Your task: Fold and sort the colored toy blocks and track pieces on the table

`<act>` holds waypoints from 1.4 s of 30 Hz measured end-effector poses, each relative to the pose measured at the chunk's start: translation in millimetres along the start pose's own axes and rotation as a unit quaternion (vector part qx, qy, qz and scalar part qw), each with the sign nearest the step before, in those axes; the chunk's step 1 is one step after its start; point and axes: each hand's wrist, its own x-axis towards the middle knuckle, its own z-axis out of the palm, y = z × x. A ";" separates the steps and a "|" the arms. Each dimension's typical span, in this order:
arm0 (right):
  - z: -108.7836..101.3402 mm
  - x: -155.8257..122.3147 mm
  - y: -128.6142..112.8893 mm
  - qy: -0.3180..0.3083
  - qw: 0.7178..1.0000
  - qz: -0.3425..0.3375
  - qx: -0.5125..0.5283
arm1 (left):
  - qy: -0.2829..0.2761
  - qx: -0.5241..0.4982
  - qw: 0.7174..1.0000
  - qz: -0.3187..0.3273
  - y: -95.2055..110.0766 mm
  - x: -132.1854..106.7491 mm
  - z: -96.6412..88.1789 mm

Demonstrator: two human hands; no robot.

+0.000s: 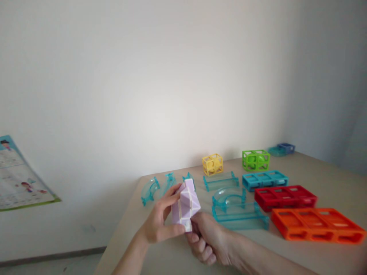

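Note:
A lilac and white snake twist puzzle (186, 204), folded into a compact angular shape, is held up over the near part of the table. My left hand (160, 217) grips it from the left, fingers behind it and thumb along its lower edge. Closed around its lower right side is my right hand (206, 238), fingers curled in below. The part of the puzzle inside my right hand is hidden. Just beyond and to the right lie a clear teal straight track piece (241, 217) and a clear teal curved piece (229, 196).
On the right stand orange (318, 225), red (286, 196) and blue (265, 179) frame blocks. Green (256, 160) and yellow (212, 164) frames sit near the wall. More teal track pieces (150, 191) lie at the table's left edge. A poster (23, 179) hangs left.

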 end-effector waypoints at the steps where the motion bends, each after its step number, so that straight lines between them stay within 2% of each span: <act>1: 0.0 -0.1 -1.8 -0.002 0.999 -0.014 0.039 | 0.023 -0.043 0.999 -0.008 -1.7 1.3 0.6; 3: 1.0 -0.9 -4.4 0.041 0.989 -0.110 0.087 | 0.083 -0.129 0.988 -0.032 -6.4 4.2 2.0; 6: 4.4 -3.7 -4.9 0.135 0.948 -0.289 -0.005 | 0.156 -0.215 0.962 -0.067 -13.5 8.1 5.2; 8: 6.7 -5.9 -3.7 0.166 0.921 -0.336 -0.104 | 0.163 -0.243 0.953 -0.080 -16.7 9.3 7.8; 10: 8.0 -7.8 -2.2 0.195 0.896 -0.353 -0.186 | 0.139 -0.248 0.955 -0.082 -18.5 8.7 10.1; 13: 8.0 -8.6 -0.3 0.216 0.879 -0.346 -0.248 | 0.096 -0.218 0.969 -0.072 -19.5 5.7 12.1; 16: 7.8 -6.5 2.0 0.207 0.902 -0.311 -0.218 | 0.079 -0.186 0.978 -0.058 -19.3 3.7 13.6; 18: 8.7 -3.8 4.0 0.191 0.919 -0.298 -0.174 | 0.094 -0.199 0.974 -0.053 -18.3 4.9 14.9; 20: 9.9 -0.2 5.8 0.179 0.933 -0.292 -0.112 | 0.147 -0.245 0.956 -0.070 -16.3 8.2 15.3; 23: 9.6 6.3 7.1 0.163 0.945 -0.282 0.012 | 0.255 -0.317 0.901 -0.151 -12.0 14.8 11.5; 25: 7.3 10.5 6.6 0.147 0.946 -0.276 0.087 | 0.287 -0.344 0.873 -0.191 -9.3 18.0 7.1; 26: 5.9 12.2 6.0 0.144 0.944 -0.273 0.117 | 0.288 -0.352 0.868 -0.196 -8.3 18.8 5.1; 28: 3.3 14.2 4.4 0.148 0.940 -0.264 0.160 | 0.268 -0.360 0.874 -0.186 -6.7 18.9 2.5; 32: 1.4 13.6 1.6 0.166 0.929 -0.257 0.209 | 0.217 -0.336 0.905 -0.142 -4.7 15.3 2.4; 39: 2.5 15.5 4.1 0.230 0.918 -0.272 0.171 | 0.220 -0.337 0.909 -0.113 -3.7 12.1 0.7; 42: 2.7 16.3 4.5 0.233 0.919 -0.282 0.146 | 0.242 -0.340 0.901 -0.117 -2.9 12.9 -0.5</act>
